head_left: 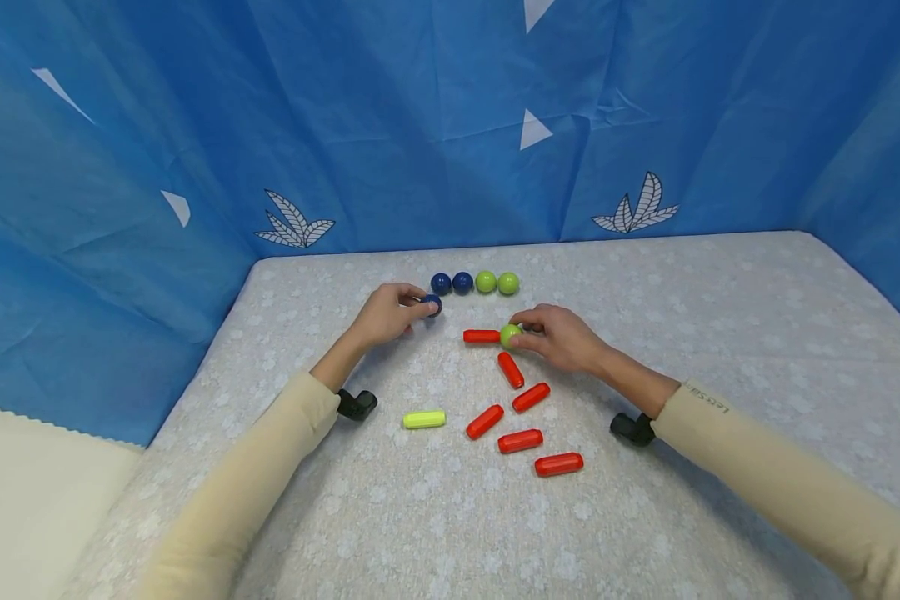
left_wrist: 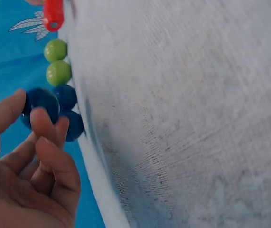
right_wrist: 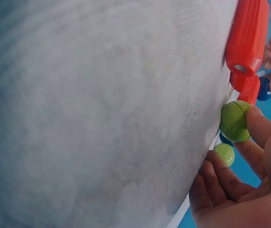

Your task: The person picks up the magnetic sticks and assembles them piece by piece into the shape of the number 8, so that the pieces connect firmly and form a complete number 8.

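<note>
My left hand (head_left: 387,313) pinches a dark blue ball (head_left: 432,306) between thumb and fingers, just in front of a short row of balls. In that row sit two dark blue balls (head_left: 452,283) on the left and two green balls (head_left: 497,282) on the right, side by side. The thumb and fingers of my right hand (head_left: 560,337) pinch another green ball (right_wrist: 235,121), close over the table. Right at that ball's left side, in the head view, lies the end of a red ribbed rod (head_left: 481,337). The left wrist view shows the blue ball (left_wrist: 42,107) at the fingertips.
Several more red rods (head_left: 521,441) lie scattered toward the front of the table. A yellow-green rod (head_left: 424,419) lies to their left. The light patterned tablecloth (head_left: 720,333) reaches back to a blue curtain (head_left: 390,125).
</note>
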Demonstrator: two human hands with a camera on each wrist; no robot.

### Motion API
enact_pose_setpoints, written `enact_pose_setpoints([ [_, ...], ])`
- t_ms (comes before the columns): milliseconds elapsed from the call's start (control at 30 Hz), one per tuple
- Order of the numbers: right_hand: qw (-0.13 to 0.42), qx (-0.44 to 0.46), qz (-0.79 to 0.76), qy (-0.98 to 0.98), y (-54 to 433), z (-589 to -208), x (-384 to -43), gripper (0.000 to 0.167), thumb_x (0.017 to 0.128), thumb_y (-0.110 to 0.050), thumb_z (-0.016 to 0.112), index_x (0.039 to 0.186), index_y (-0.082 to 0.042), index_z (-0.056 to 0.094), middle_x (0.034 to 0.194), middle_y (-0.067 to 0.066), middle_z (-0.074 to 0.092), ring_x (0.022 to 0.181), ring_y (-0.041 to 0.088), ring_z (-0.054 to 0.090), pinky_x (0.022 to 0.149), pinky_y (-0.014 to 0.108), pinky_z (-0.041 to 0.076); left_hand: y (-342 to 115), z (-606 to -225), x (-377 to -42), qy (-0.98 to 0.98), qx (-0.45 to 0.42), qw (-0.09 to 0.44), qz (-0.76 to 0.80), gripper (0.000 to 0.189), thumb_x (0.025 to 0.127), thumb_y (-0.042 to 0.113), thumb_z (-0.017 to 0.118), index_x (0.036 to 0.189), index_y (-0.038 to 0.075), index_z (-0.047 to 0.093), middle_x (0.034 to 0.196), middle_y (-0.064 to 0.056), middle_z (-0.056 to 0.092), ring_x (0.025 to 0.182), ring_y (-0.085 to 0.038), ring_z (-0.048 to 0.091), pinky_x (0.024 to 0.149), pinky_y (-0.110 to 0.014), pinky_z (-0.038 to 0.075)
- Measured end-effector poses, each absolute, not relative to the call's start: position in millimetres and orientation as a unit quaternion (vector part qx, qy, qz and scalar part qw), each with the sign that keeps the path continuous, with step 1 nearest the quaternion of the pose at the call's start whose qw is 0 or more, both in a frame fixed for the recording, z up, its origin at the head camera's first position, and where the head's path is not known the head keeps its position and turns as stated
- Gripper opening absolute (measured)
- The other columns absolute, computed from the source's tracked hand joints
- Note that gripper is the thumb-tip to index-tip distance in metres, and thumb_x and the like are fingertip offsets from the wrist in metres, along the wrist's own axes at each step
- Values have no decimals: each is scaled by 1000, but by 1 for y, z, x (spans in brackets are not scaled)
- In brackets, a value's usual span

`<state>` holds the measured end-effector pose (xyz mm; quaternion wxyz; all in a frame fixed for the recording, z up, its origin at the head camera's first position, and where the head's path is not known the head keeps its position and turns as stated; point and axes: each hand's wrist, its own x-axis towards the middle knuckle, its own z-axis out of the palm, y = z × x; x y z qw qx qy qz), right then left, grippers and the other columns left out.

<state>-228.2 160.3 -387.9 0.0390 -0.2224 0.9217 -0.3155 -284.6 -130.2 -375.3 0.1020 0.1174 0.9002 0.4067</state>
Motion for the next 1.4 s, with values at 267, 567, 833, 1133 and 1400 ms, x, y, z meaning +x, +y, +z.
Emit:
enact_pose_setpoints([
  [267,37,-226,-314,921,161,-387,-226,34,93,-20,71,122,-3,68,99,8,64,88,25,54,79,39,46,-132,-373,-268,873,148,158,437,43,92,35,72,124,6,63,107,-10,68,68,-27,65,62,-35,48],
  [567,36,-226,-316,921,161,-388,-226,35,94,-22,70,123,-3,67,102,9,65,89,25,54,80,41,46,-122,-382,-258,858,178,202,437,36,92,26,73,120,4,64,100,-10,69,64,-24,66,60,-33,49],
  [833,39,-226,-311,922,161,-387,-225,35,94,-23,70,124,-3,67,104,10,65,92,26,55,83,43,47,-118,-384,-255,866,185,187,425,36,93,28,71,121,7,63,104,-11,64,64,-23,66,57,-31,46],
  [1133,41,-222,-304,926,161,-386,-225,35,94,-25,70,123,-4,68,104,10,64,92,26,54,82,42,46,-118,-386,-255,883,202,174,385,39,96,30,68,126,6,63,102,-10,63,64,-21,61,58,-31,45],
  [1400,41,-218,-302,927,161,-386,-225,36,94,-25,69,123,-4,67,106,11,64,95,27,56,85,44,47,-118,-387,-255,884,203,176,383,40,96,30,67,128,6,62,103,-10,62,65,-21,60,60,-31,46],
])
